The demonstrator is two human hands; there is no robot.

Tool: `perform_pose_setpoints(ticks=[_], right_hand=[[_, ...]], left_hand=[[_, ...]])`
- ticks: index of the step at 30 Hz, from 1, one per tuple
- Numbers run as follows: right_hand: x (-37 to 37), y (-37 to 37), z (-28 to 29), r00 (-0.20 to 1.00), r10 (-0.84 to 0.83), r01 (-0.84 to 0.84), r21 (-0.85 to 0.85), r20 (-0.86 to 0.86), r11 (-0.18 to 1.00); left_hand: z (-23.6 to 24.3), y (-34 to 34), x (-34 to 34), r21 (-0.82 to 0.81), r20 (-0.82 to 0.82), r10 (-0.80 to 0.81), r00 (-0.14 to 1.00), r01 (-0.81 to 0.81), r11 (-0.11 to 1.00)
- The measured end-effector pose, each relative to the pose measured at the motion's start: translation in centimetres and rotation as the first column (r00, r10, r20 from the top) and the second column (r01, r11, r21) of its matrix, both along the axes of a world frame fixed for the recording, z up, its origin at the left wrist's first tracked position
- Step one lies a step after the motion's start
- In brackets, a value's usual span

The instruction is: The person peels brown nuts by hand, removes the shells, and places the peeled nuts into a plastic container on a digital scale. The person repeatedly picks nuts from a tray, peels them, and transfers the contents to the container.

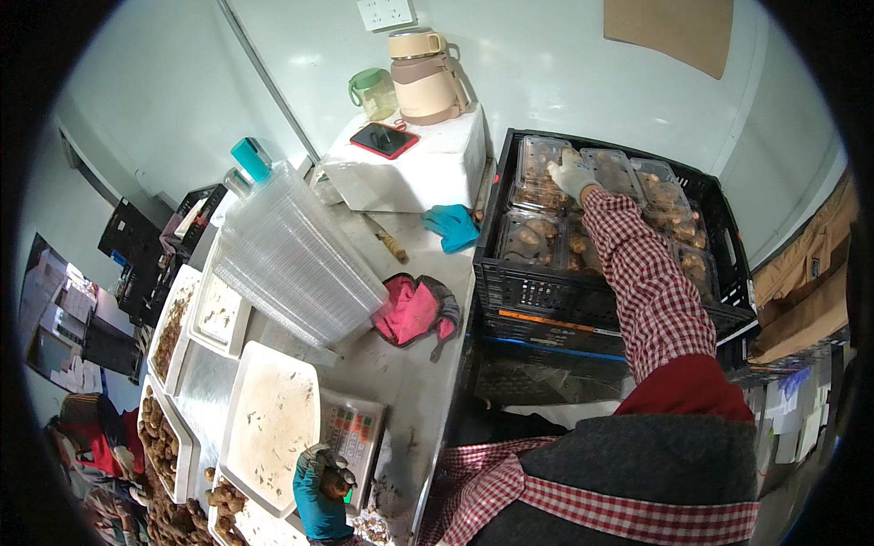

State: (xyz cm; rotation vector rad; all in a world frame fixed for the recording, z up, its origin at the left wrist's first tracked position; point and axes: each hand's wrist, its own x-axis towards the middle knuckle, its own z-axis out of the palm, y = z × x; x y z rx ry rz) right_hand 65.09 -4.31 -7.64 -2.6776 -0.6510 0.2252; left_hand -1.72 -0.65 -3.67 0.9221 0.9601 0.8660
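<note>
In a white glove, my right hand (572,174) reaches into a black plastic crate (555,289). Its fingers are closed at the right edge of a clear plastic box (541,171) filled with brown lumpy produce, in the crate's far left corner. Several similar boxes sit around it, such as one clear box (530,238) nearer to me. My left hand (320,469), gloved in grey with a teal cuff, is curled around a brown lump (337,483) whose exact kind I cannot make out. It is beside a scale (353,435) and a shallow white tray (271,428) with dirt specks.
Nested clear boxes (296,259) lean across the table. Near them lie a pink-and-grey cloth item (411,311), a teal glove (450,227) and a brown-handled tool (390,241). A white foam box (410,175) bears a phone and jugs. Another person (96,437) is at far left by produce trays.
</note>
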Motion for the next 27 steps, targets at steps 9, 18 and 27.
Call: perform_pose_setpoints(ticks=[9,18,27], right_hand=[[1.1,-0.5,-2.2,0.999,0.015,-0.026,0.257,0.045,0.966],[0.8,-1.4,-2.5,0.998,-0.026,0.038,0.257,-0.05,0.966],[0.8,-1.7,-2.8,0.897,0.093,-0.186,0.179,0.432,0.966]], left_hand=[[-0.8,0.3,0.5,-0.023,0.024,-0.021,0.999,0.021,1.0],[-1.2,-0.1,-0.6,-0.015,-0.027,0.013,1.0,-0.013,1.0],[-0.5,0.2,-0.1,-0.014,0.016,0.018,1.0,-0.018,1.0]])
